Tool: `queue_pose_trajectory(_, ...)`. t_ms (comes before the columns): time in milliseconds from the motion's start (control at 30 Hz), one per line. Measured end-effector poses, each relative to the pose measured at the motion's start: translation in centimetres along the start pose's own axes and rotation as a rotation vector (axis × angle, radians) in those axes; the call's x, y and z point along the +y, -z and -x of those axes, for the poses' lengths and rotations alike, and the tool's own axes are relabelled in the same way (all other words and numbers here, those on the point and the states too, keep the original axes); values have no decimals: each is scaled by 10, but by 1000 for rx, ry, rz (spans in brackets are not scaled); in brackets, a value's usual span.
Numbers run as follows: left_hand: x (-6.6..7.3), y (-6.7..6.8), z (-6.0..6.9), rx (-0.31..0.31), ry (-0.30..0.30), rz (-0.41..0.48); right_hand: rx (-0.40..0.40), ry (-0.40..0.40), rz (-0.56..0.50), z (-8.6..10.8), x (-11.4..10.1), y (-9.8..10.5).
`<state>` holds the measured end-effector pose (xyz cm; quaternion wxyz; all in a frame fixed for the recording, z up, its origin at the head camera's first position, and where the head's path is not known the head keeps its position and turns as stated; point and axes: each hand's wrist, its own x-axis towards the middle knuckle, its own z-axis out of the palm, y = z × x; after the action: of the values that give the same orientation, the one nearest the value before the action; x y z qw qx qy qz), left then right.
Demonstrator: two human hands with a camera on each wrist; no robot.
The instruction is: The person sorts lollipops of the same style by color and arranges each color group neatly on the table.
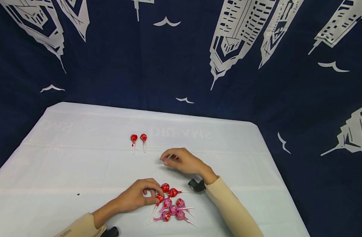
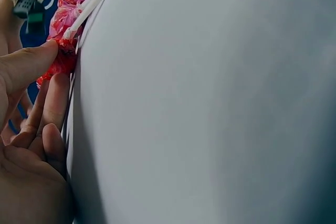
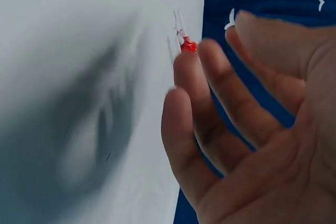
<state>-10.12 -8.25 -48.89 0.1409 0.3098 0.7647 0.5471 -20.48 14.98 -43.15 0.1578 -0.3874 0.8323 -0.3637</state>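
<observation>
My left hand [image 1: 137, 197] pinches a red-wrapped lollipop [image 1: 160, 198] at the left side of a lollipop pile. Close up in the left wrist view, thumb and fingers are on the red wrapper [image 2: 64, 60], its white stick beside pink ones. Several red and pink lollipops [image 1: 180, 214] lie together there, sticks pointing various ways. Above the table, beyond the pile, my right hand [image 1: 185, 161] is loosely bent with nothing in it. Farther back, two red lollipops [image 1: 133, 138] stand side by side in a row, sticks toward me; the right wrist view shows red wrapping [image 3: 189, 44] past the fingertips.
A white cloth [image 1: 80, 164] covers the table. Behind it hangs a dark blue curtain [image 1: 175, 65] with white building prints. A small dark speck [image 1: 78, 194] lies on the left. Black wrist devices [image 1: 197, 185] sit by the beige sleeves [image 1: 232, 207].
</observation>
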Motion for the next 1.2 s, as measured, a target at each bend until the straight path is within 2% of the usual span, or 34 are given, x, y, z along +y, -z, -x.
queue_pose_trajectory(267,0,-1,-1,0,30,5,-159,57,-131,26,2,2)
queue_pose_trajectory(600,1,-1,0,1,28,13,-291,92,-249,43,6,-3)
queue_pose_trajectory(1200,3,0,-1,-1,23,20,-310,101,-214,54,17,-17)
